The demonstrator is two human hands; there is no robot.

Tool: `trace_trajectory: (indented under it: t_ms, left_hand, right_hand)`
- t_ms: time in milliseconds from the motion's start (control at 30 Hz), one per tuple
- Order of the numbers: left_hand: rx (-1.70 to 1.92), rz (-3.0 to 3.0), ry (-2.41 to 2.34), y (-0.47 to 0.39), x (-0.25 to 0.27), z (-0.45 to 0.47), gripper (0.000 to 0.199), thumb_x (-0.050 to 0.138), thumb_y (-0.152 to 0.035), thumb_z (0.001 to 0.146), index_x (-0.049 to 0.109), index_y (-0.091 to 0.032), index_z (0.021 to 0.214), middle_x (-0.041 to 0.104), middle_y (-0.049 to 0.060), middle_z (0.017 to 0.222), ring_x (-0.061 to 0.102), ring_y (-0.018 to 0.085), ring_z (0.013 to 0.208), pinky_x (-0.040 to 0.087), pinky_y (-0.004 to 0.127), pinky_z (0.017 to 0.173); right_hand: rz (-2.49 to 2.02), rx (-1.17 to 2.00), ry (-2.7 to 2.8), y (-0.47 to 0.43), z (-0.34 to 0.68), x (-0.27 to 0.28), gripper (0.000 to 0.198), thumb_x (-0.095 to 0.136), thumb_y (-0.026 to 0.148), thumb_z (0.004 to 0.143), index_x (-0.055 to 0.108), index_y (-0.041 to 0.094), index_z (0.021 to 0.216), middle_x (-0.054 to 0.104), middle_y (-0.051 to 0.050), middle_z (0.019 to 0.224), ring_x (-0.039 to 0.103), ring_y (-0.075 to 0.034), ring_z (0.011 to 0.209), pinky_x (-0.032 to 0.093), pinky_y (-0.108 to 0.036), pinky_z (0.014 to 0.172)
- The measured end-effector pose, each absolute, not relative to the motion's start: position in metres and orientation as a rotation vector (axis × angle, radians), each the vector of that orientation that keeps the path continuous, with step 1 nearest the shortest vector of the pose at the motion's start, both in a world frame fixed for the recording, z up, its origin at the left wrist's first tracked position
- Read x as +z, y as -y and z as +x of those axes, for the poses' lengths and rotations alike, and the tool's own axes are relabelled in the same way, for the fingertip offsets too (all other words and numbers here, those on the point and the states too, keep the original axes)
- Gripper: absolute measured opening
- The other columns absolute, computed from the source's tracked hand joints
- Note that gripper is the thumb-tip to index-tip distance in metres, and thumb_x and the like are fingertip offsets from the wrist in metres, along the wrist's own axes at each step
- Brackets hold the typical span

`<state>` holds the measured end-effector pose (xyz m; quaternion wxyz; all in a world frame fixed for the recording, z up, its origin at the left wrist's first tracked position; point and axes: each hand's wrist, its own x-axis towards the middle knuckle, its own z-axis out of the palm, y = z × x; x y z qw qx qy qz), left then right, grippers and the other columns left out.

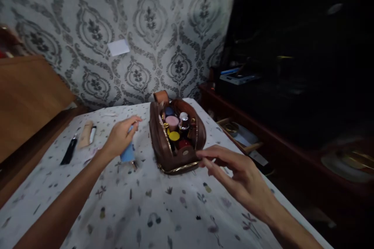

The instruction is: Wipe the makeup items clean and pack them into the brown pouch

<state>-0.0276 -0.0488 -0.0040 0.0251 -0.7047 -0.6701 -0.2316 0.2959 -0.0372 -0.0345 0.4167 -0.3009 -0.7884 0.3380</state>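
Observation:
My left hand (pixel 120 137) is over the left part of the cloth, its thumb and fingers closed around a light blue tube (pixel 127 153), which shows above and below the thumb. Right of it stands a brown cosmetic bag (pixel 157 140), unzipped wide. Inside are several bottles and jars, among them a pink-lidded one (pixel 172 122), a yellow-lidded one (pixel 174 136) and a silver-capped bottle (pixel 184 122). At the bag's front right corner is my right hand (pixel 238 173), fingers stretched out and apart. Whether its fingertips touch the bag, I cannot tell.
On the patterned white cloth (pixel 163 210), left, lie a black tube (pixel 70 150), a beige tube (pixel 85 135) and a small white-and-black tube (pixel 92 134). A wooden panel (pixel 32 97) borders the left. At right are a large dark screen (pixel 292 46) and an open drawer (pixel 248 144).

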Motion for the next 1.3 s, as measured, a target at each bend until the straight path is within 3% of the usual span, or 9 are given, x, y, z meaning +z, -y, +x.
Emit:
trace_trajectory:
  t_ms: [133,267,400,533,633,733,867,1133,1300]
  left_hand:
    - [-0.658,-2.160,2.174,0.099,-0.056,-0.033,0.036,0.033,-0.038,0.102,0.060,-0.018,0.115,0.068,0.011,0.110,0.065,0.024,0.104,0.051,0.037,0.091]
    - [-0.545,-2.203,2.054,0.138,-0.106,-0.036,0.047,0.044,-0.049,0.099,0.051,-0.019,0.135,0.058,0.016,0.134,0.053,0.030,0.127,0.046,0.047,0.105]
    - [-0.438,-2.207,2.032,0.157,-0.138,-0.050,0.057,0.048,-0.050,0.097,0.042,-0.022,0.146,0.050,0.016,0.147,0.044,0.032,0.138,0.041,0.052,0.109]
    - [-0.579,-2.201,2.066,0.165,-0.147,-0.069,0.044,0.046,-0.032,0.099,0.047,-0.023,0.142,0.055,0.013,0.141,0.051,0.029,0.130,0.045,0.049,0.107]
    - [-0.830,-2.148,2.122,0.165,-0.144,-0.083,0.040,0.045,-0.019,0.095,0.054,-0.020,0.134,0.060,0.012,0.128,0.058,0.026,0.118,0.048,0.044,0.104]
    - [-1.040,-2.045,2.190,0.162,-0.138,-0.092,0.041,0.045,-0.014,0.092,0.057,-0.021,0.130,0.061,0.010,0.121,0.059,0.024,0.115,0.048,0.042,0.105]
    - [-1.086,-2.038,2.160,0.155,-0.136,-0.095,0.042,0.045,-0.012,0.091,0.057,-0.021,0.130,0.060,0.010,0.124,0.056,0.024,0.120,0.046,0.042,0.108]
    - [-0.661,-1.840,2.176,0.148,-0.129,-0.128,0.055,0.044,0.000,0.082,0.056,-0.022,0.131,0.060,0.008,0.125,0.057,0.023,0.118,0.048,0.038,0.105]
    - [-0.442,-1.547,2.358,0.116,-0.108,-0.197,0.046,0.046,-0.003,0.082,0.060,-0.013,0.124,0.061,0.017,0.124,0.055,0.032,0.117,0.046,0.045,0.100]
  right_hand:
    - [-0.514,1.043,2.207,0.063,0.266,-0.050,0.019,0.057,0.028,0.093,0.072,0.021,0.102,0.073,-0.006,0.088,0.069,-0.015,0.071,0.054,-0.022,0.056]
    - [-0.405,1.101,2.383,0.077,0.222,-0.081,0.022,0.053,0.025,0.094,0.071,0.017,0.103,0.069,-0.006,0.088,0.063,-0.011,0.065,0.053,-0.022,0.059]
    - [-0.471,1.079,2.310,0.078,0.175,-0.108,0.032,0.050,0.016,0.092,0.062,0.018,0.121,0.065,-0.008,0.103,0.065,-0.015,0.082,0.056,-0.026,0.069]
    - [-0.647,0.875,2.382,0.075,0.129,-0.117,0.042,0.050,0.012,0.089,0.053,0.013,0.131,0.060,-0.014,0.119,0.060,-0.022,0.108,0.053,-0.038,0.095]
    - [-0.780,0.745,2.505,0.075,0.099,-0.119,0.040,0.053,0.015,0.090,0.054,0.010,0.130,0.059,-0.017,0.123,0.055,-0.026,0.116,0.046,-0.042,0.104]
    - [-0.888,0.628,2.593,0.077,0.079,-0.124,0.040,0.058,0.020,0.090,0.057,0.010,0.130,0.060,-0.017,0.120,0.054,-0.030,0.114,0.046,-0.044,0.102]
    - [-0.881,0.489,2.554,0.074,0.070,-0.140,0.040,0.053,0.012,0.090,0.059,0.015,0.130,0.063,-0.013,0.113,0.054,-0.028,0.108,0.046,-0.041,0.098]
    - [-0.820,0.501,2.440,0.065,0.073,-0.155,0.030,0.049,0.011,0.090,0.064,0.016,0.115,0.065,-0.010,0.102,0.059,-0.024,0.097,0.047,-0.032,0.087]
    - [-0.886,0.533,2.429,0.067,0.072,-0.154,0.033,0.050,0.011,0.088,0.063,0.017,0.118,0.065,-0.009,0.102,0.061,-0.024,0.099,0.048,-0.032,0.086]
